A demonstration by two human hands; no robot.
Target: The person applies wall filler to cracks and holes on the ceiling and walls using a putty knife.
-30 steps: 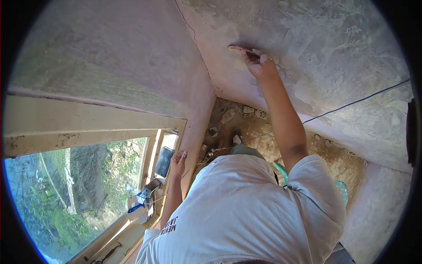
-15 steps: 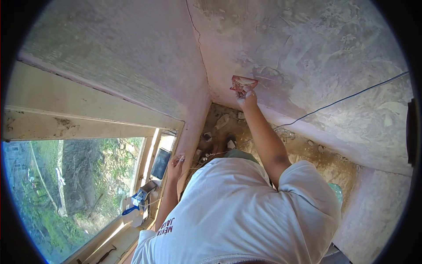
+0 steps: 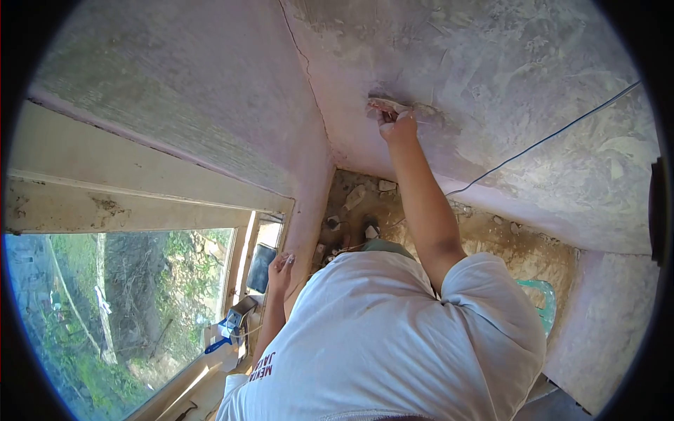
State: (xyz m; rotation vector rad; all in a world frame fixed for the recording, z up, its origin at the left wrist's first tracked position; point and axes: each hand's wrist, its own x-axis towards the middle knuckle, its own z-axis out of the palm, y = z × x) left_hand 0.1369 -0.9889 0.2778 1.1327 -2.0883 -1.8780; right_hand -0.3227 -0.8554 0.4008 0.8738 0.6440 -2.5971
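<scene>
My right hand is closed around a flat red putty spreader smeared with pale filler. The spreader's edge lies against the patchy plastered wall, just right of the corner, and is seen almost edge-on. A dark grey patch shows on the wall beside the tool. Lower down, my left hand hangs near the window frame with its fingers loosely bent and apart, whitish smears on the fingertips. It is next to a dark phone-like rectangle at the window side.
A crack runs along the wall corner. A thin blue cable crosses the right wall. On the sill are a blue-handled brush and a box-like object. Rubble lies on the floor, and a green plastic piece is behind my right side.
My right hand has moved up along the wall, and the spreader has tilted from showing its face to nearly edge-on. The left hand stays low by the window. The view has shifted slightly.
</scene>
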